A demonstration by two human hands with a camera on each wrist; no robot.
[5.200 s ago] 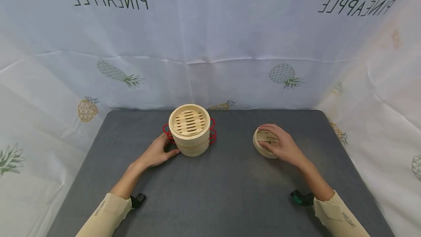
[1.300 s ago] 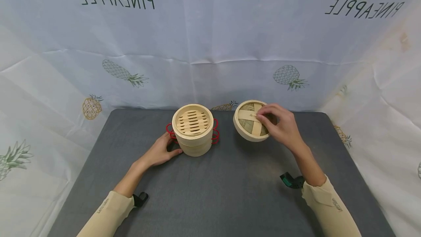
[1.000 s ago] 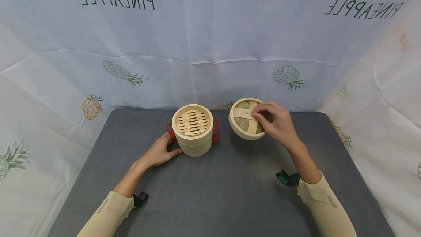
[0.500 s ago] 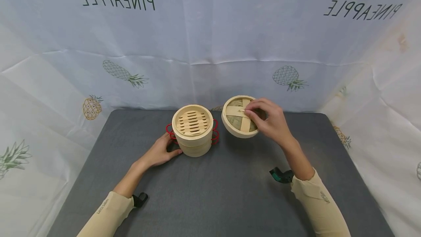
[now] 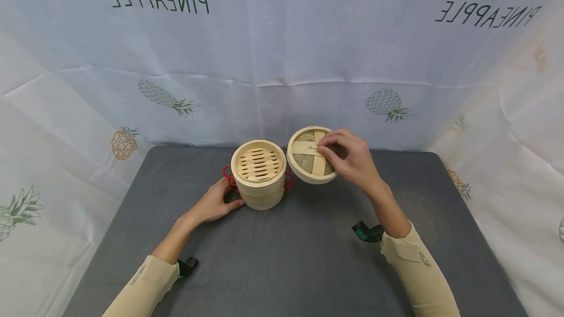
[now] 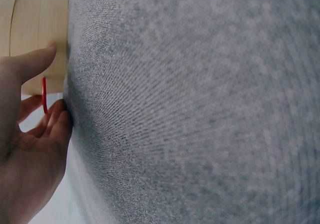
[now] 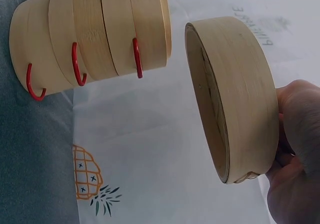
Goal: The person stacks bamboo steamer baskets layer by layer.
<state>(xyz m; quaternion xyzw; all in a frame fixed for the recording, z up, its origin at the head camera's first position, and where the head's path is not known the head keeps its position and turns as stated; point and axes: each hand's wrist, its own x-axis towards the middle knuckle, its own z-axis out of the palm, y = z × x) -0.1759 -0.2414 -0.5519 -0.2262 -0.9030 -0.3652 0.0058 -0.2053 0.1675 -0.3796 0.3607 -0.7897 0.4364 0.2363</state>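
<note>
A stack of round bamboo steamer baskets (image 5: 261,194), the bamboo steamer, stands upright on the dark table, its slatted top tier uncovered. Red handles (image 6: 44,94) stick out from its sides. My left hand (image 5: 214,202) holds the base at the left, thumb on the front wall and fingers by the handles. My right hand (image 5: 352,158) pinches the small loop at the centre of the woven bamboo lid (image 5: 304,160). The lid is in the air right of the stack, tilted; the right wrist view shows a gap between lid (image 7: 245,99) and stack (image 7: 90,34).
The dark table (image 5: 282,268) reaches back to a white pineapple-print cloth (image 5: 286,38) hanging behind it. More of this cloth lies along both sides. Each wrist has a black band device (image 5: 367,233).
My right hand has lifted the lid off the table at the right and carried it left, close to the steamer's rim. The left hand stays at the base.
</note>
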